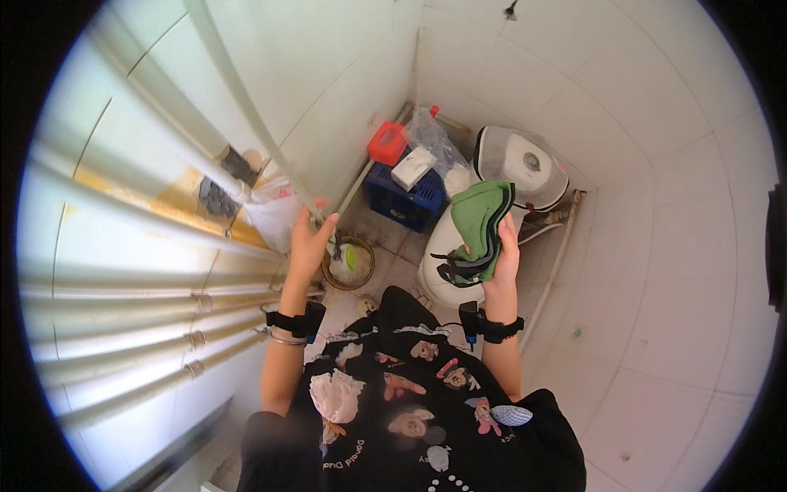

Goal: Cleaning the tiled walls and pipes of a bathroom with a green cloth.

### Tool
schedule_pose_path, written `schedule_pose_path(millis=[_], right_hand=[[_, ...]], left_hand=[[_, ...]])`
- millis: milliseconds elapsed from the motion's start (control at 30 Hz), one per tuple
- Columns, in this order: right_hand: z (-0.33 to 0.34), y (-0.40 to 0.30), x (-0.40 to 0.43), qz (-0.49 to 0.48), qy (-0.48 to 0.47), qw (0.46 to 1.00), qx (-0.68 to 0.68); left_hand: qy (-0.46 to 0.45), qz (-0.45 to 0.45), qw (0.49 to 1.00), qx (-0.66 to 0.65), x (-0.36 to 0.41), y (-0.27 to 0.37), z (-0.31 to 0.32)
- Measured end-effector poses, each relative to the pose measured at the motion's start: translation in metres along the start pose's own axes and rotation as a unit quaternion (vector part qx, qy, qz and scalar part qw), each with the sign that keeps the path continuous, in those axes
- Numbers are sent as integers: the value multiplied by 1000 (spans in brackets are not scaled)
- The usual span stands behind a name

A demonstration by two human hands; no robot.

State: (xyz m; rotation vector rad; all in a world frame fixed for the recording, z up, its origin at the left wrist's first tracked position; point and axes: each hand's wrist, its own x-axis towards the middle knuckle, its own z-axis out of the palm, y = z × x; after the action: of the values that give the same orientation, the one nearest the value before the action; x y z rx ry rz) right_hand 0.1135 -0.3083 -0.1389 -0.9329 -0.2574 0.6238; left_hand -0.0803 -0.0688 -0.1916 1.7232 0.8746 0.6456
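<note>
My right hand (508, 246) is closed around a bunched green cloth (479, 215) with black edging. Dark grey and black folds of the bundle hang below, over the white toilet (439, 270). On the other side, my left hand (312, 237) is at the lower end of a pale vertical pipe (264, 132). Its thumb and fingers lie on either side of the pipe; whether they grip it cannot be made out. Just beyond the fingers, a dark fitting (335, 248) sits above a round brown-rimmed bucket (327, 277). A white and bright green object (349, 258) shows inside the bucket.
White plastic bag (270, 215) hangs beside the left hand. A blue crate (403, 203) against the wall carries a red box (387, 144), a white box (413, 168) and a clear plastic bag (433, 141). Behind the toilet stands its covered tank (522, 163). Several pipes (141, 344) line the left wall.
</note>
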Motion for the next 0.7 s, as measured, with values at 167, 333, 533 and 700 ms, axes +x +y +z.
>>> schedule_pose_path(millis=[167,333,533,700], right_hand=[[14,-2,11,-2,34,999,5],[34,10,51,-1,40,997,62],[68,26,134,8,49,995,86],[68,46,228,16,60,997,53]], left_hand=[[-10,18,999,-38,14,-11,5],[-2,32,999,-17,27,-14,-1],[-8,-24,999,37,51,-8,-2],[-13,-31,999,31,89,2,14]])
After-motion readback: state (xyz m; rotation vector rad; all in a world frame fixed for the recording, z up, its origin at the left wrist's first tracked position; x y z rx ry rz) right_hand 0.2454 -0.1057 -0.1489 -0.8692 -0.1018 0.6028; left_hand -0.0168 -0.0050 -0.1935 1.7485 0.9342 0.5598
